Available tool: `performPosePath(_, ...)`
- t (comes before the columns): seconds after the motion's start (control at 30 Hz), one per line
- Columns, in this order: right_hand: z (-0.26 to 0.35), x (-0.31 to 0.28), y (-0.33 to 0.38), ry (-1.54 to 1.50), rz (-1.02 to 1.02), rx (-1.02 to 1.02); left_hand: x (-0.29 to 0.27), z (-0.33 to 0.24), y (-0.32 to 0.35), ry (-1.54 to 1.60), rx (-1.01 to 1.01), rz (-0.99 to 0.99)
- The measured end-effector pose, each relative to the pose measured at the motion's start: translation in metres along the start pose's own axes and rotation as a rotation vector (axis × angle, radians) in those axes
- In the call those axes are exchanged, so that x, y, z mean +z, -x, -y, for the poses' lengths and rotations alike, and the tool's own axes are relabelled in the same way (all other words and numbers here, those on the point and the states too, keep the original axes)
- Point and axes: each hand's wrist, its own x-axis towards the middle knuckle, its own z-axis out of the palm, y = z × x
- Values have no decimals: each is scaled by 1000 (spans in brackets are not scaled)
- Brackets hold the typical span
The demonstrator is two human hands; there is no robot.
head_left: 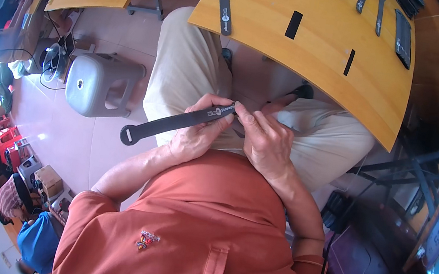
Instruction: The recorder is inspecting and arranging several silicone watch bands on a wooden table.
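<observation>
A black hook-and-loop strap (168, 124) with pale printing stretches across my lap, its rounded end with a slotted ring pointing to the lower left. My left hand (195, 138) is closed around the strap near its printed end, thumb on top. At that same end, the fingers of my right hand (267, 141) pinch the tip. What lies between the right fingertips is mostly hidden. Another black strap (223, 3) lies on the yellow table (325, 23) ahead and hangs slightly over its near edge.
A thick bundle of straps (403, 40) lies at the table's right end, with several single straps (380, 14) beside it. Dark rectangles (293, 24) mark the tabletop. A grey stool (91, 82) stands left; a purple cabinet (361, 269) is at lower right. Other people sit far left.
</observation>
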Motion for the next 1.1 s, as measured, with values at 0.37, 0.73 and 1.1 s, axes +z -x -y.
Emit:
performPosePath(0.37,9,-2,-1,-37,53,137,6,2,-6,-293,142,-27)
performPosePath(0.73,9,16,-2,104,46,169,9,16,-11,-419,285,-118)
performPosePath(1.1,12,-16,-7,10,131,162,14,-11,-7,-396,212,-46)
